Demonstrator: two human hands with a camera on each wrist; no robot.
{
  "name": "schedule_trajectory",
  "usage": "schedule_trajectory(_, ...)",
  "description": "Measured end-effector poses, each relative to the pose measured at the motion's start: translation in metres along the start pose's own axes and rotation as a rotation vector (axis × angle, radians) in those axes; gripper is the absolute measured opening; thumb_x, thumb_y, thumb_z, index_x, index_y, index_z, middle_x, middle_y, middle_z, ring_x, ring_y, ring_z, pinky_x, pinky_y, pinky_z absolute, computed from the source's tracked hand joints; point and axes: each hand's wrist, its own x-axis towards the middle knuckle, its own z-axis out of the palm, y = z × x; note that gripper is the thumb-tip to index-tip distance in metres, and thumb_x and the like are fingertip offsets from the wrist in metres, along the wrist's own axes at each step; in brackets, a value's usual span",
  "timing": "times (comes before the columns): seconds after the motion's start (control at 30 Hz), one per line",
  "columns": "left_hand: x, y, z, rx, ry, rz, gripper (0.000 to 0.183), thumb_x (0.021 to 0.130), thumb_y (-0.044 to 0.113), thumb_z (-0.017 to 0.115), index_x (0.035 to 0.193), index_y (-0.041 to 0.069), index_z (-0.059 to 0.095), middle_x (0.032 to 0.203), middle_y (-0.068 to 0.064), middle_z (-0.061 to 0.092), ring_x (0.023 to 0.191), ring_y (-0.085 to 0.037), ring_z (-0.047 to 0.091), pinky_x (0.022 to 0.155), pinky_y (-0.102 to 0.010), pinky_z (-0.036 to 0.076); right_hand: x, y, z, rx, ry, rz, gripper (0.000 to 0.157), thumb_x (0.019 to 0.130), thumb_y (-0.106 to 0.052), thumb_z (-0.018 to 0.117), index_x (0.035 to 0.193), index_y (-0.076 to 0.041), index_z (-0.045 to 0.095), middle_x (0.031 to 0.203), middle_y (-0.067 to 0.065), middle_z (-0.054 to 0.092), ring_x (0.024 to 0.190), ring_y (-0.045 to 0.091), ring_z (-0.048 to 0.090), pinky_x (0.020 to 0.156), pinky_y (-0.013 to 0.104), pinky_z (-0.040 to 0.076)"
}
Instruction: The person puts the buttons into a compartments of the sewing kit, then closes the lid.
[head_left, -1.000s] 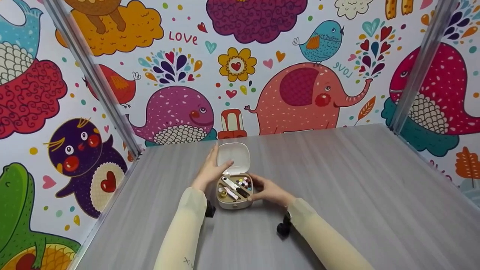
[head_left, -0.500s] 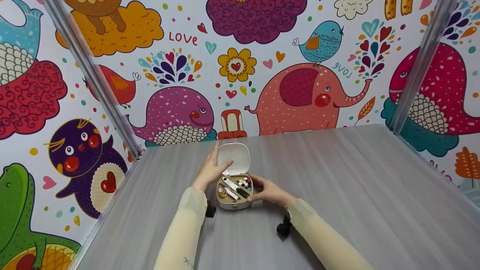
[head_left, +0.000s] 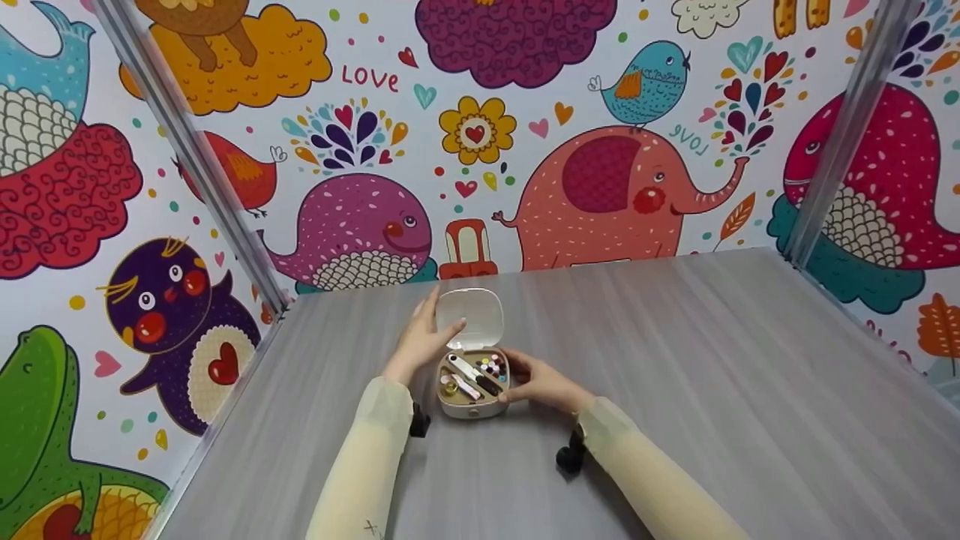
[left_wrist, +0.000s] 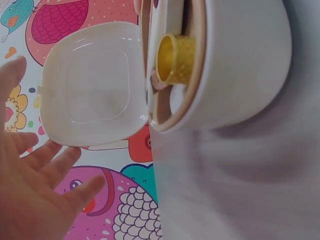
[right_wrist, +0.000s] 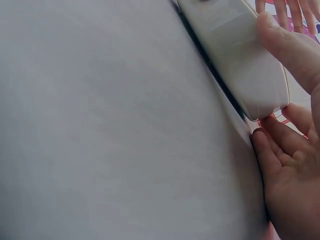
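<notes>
A small white sewing kit box (head_left: 474, 411) stands on the table with its lid (head_left: 477, 318) raised at the back. Inside its tan tray lie a white tool with a black end (head_left: 487, 384), small colourful beads or pin heads (head_left: 493, 367) and a gold thimble (head_left: 450, 389), larger in the left wrist view. My left hand (head_left: 421, 342) is beside the lid's left edge, fingers extended and spread, fingertips right at that edge in the left wrist view. My right hand (head_left: 546, 386) grips the box's right side, thumb (right_wrist: 280, 40) toward the front and fingers round the back.
The box is on a grey wood-grain table (head_left: 712, 390). Behind the table rises a wall (head_left: 540, 82) printed with cartoon animals, with metal posts (head_left: 832, 150) at its corners. Black wrist cameras (head_left: 570, 454) hang below both sleeves.
The head view has shifted slightly. Both hands keep their places at the box, and the lid stays raised.
</notes>
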Motion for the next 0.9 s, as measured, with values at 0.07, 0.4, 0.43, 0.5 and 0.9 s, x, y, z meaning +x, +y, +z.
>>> schedule_trajectory(0.07,-0.002,0.000,-0.001,-0.004,0.003,-0.003,0.085,0.089,0.033,0.069,0.153,0.003,0.022,0.152,-0.028,0.026,0.138,-0.045,0.026,0.110,-0.059,0.023,0.000,0.000,0.000,0.004,0.000,0.001,0.090,0.077,-0.009,0.082,0.151,-0.003,0.031,0.149,0.019,0.039,0.137,0.033,0.035,0.111,0.046,0.029)
schedule_trajectory(0.4,-0.008,-0.003,-0.003,0.005,0.017,0.035,0.075,0.090,0.032,0.069,0.148,-0.001,0.034,0.146,-0.022,0.037,0.130,-0.040,0.041,0.107,-0.055,0.032,0.000,0.003,0.003,0.041,-0.011,-0.023,0.091,0.077,-0.006,0.081,0.151,0.000,0.029,0.148,0.022,0.039,0.136,0.036,0.035,0.110,0.049,0.030)
schedule_trajectory(0.43,-0.009,-0.004,-0.003,0.008,0.020,0.041,0.073,0.090,0.033,0.069,0.147,-0.001,0.037,0.145,-0.021,0.039,0.130,-0.039,0.042,0.106,-0.054,0.033,0.001,0.004,0.003,0.042,-0.011,-0.028,0.090,0.077,-0.005,0.081,0.151,0.001,0.029,0.147,0.023,0.040,0.135,0.036,0.036,0.110,0.050,0.030)
schedule_trajectory(0.5,-0.010,-0.004,-0.004,0.011,0.023,0.049,0.070,0.090,0.034,0.068,0.145,-0.001,0.040,0.143,-0.019,0.041,0.128,-0.037,0.044,0.106,-0.053,0.035,0.001,0.005,0.003,0.039,-0.010,-0.035,0.089,0.077,-0.005,0.081,0.150,0.002,0.030,0.146,0.023,0.041,0.135,0.036,0.037,0.110,0.049,0.030)
schedule_trajectory(0.9,-0.018,0.000,-0.009,-0.012,0.012,0.067,0.060,0.091,0.037,0.067,0.136,0.003,0.047,0.135,-0.019,0.052,0.126,-0.034,0.048,0.106,-0.050,0.036,0.000,0.001,0.000,0.039,-0.006,-0.019,0.091,0.077,-0.010,0.082,0.151,0.001,0.029,0.147,0.021,0.040,0.135,0.034,0.037,0.109,0.047,0.032)
